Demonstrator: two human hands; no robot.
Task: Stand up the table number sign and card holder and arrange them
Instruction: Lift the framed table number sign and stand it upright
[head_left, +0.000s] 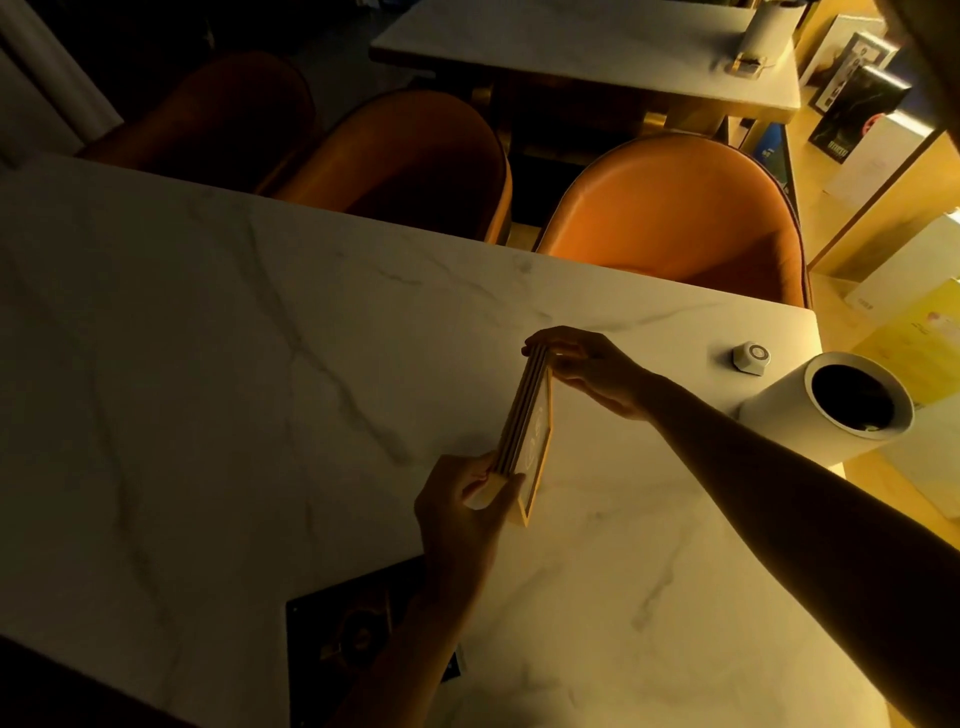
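A white marbled table fills most of the view, dimly lit, with warmer light falling on its right side. Three orange chairs stand along its far edge, and a second pale table lies beyond them. On the right end of the near table stands a white cylindrical container with a dark open top, and just beyond it sits a small white hexagonal puck. A dark card with a faint printed pattern lies flat at the near edge, partly under the left forearm.

In the middle right of the table, both hands hold a yellow-framed table number sign, standing on edge and tilted, its face turned to the right; the marking on it is too dim to read. The right hand reaches in from the right, fingers closed over the sign's far top corner. The left hand comes up from the near edge, fingers pinching the sign's near end.
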